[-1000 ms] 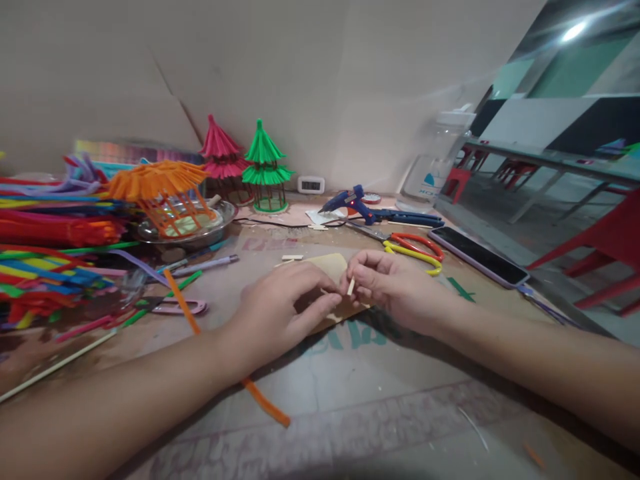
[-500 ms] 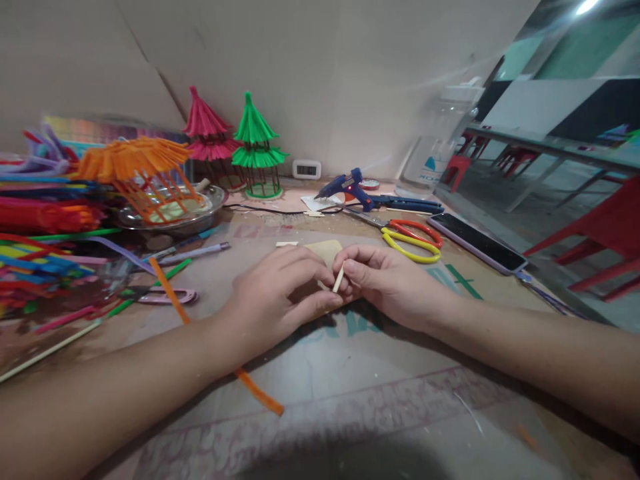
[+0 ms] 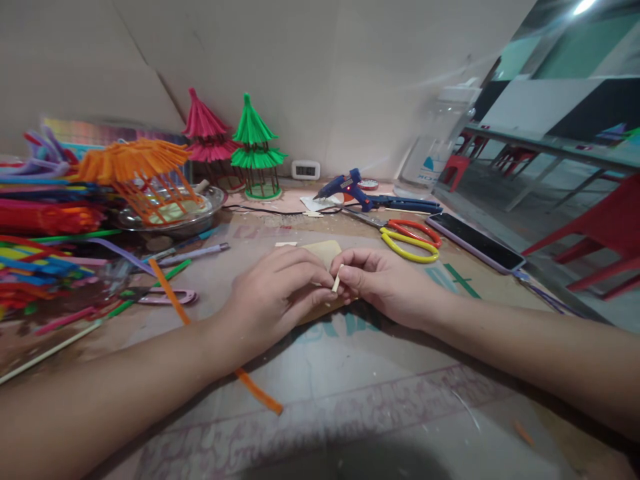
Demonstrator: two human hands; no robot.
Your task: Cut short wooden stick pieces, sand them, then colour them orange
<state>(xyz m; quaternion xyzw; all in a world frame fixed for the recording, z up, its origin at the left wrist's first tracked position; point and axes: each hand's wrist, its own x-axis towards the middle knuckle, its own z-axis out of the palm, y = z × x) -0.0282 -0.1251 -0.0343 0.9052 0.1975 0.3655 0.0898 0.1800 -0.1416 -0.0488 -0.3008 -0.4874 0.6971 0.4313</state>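
A short pale wooden stick (image 3: 337, 279) is pinched between my two hands at the middle of the table. The thumb and fingers of my right hand (image 3: 373, 275) close on its upper end. My left hand (image 3: 285, 283) has its thumb and fingertips closed at the stick's lower end. Under and behind the hands lies a pale tan board (image 3: 324, 251), partly covered by them. A small piece of wooden stick (image 3: 286, 244) rests just beyond my left hand. An orange pipe cleaner (image 3: 259, 391) passes beneath my left forearm.
Scissors (image 3: 410, 245), a blue glue gun (image 3: 350, 190) and a phone (image 3: 475, 243) lie to the right. Green (image 3: 257, 150) and pink (image 3: 207, 127) pipe-cleaner towers stand at the back, near a small digital clock (image 3: 306, 170). An orange roofed model (image 3: 135, 167) and bundled pipe cleaners (image 3: 45, 217) crowd the left.
The hands stay almost in place. The stick has tilted slightly more upright between the fingers, and the left fingertips have shifted a little at its lower end.
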